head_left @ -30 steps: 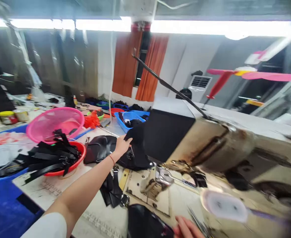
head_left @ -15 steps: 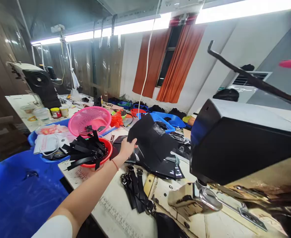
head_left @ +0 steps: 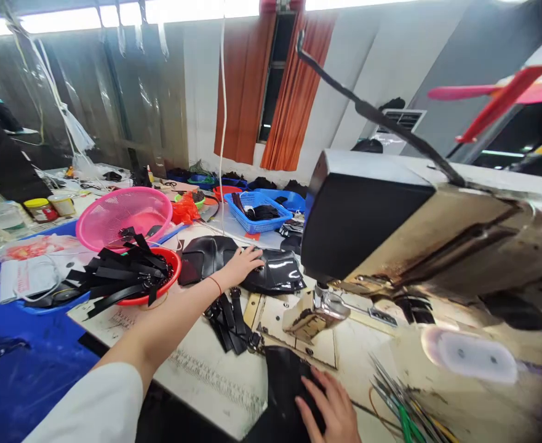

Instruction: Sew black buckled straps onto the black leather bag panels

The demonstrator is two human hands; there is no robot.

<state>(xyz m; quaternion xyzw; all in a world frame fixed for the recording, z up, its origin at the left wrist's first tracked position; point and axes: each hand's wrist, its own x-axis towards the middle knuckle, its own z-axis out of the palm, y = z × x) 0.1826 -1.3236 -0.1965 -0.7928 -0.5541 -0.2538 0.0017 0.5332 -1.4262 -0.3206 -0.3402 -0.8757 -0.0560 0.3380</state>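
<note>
My left hand reaches far out and lies flat, fingers spread, on a pile of glossy black leather pieces left of the sewing machine. My right hand rests open near the table's front edge, fingers on another black leather piece. A bundle of black straps with buckles lies between the two hands. The machine's presser foot stands just right of the pile.
A red bowl of black straps and a pink basket sit at the left. Blue baskets stand behind the pile. Tweezers and green-handled tools lie at the right. A blue sheet covers the lower left.
My left hand, which held a black piece lifted half a second ago, has set it down flat on the pile. My right hand has come into view on the near black piece.
</note>
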